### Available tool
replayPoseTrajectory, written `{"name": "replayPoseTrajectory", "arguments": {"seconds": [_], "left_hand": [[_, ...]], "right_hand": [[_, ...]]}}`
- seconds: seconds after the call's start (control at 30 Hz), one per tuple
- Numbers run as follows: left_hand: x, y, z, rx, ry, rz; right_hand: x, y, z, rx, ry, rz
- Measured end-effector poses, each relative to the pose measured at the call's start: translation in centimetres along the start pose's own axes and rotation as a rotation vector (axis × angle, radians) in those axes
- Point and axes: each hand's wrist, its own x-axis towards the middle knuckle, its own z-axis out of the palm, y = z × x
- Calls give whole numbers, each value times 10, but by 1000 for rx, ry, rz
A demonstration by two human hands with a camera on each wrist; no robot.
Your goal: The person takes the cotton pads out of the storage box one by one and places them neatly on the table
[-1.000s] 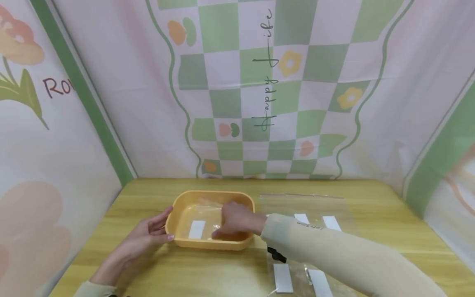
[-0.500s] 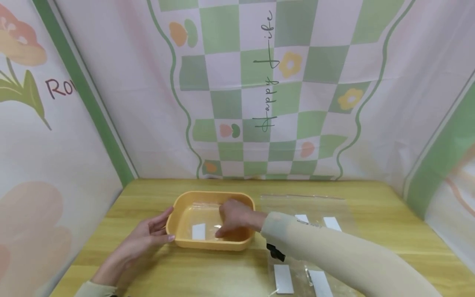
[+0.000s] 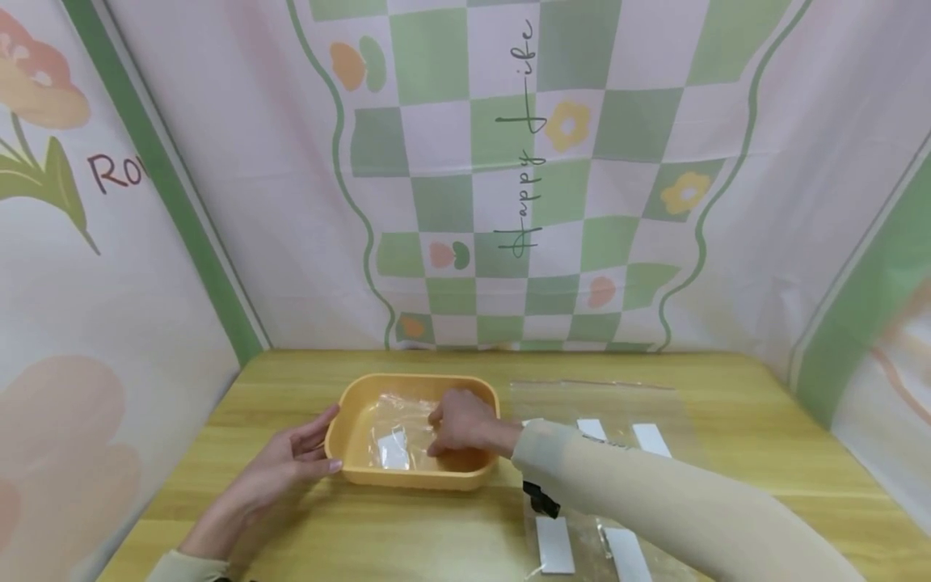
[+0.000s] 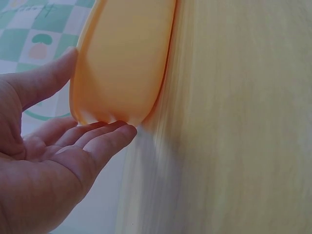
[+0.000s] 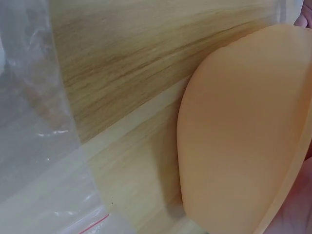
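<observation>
A yellow plastic tray (image 3: 410,481) stands left of the table's middle. My left hand (image 3: 280,469) spans its left end, thumb at the front corner and fingertips at the far side. In the left wrist view, nearly straight fingers (image 4: 105,139) touch the tray's end (image 4: 124,63). My right hand (image 3: 465,422) reaches down inside the tray, thumb and forefinger at a crumpled clear plastic bag (image 3: 414,408), which it appears to pinch. A white label (image 3: 393,450) shows on that bag. In the right wrist view the tray wall (image 5: 239,122) hides most of the fingers.
Clear plastic bags (image 3: 534,396) with white labels (image 3: 555,546) lie on the wooden table (image 3: 407,541) to the right, partly under my right sleeve (image 3: 655,493). A red line (image 5: 95,224) marks one bag's edge. Patterned curtains (image 3: 502,202) enclose the back and sides.
In the tray, the clear bag shifts and crumples, and its white label tilts and moves slightly right. My right fingers shift a little within the tray. My left hand keeps its place.
</observation>
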Motion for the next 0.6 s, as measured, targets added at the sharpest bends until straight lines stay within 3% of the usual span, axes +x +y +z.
{"name": "replayPoseTrajectory", "arguments": {"seconds": [0.17, 0.47, 0.6], "left_hand": [[0, 1, 0, 4, 4, -7], [0, 0, 1, 2, 9, -7], [0, 1, 1, 2, 10, -11]], "right_hand": [[0, -1, -2, 102, 22, 38], [3, 0, 1, 189, 69, 16], [4, 1, 5, 315, 79, 10]]}}
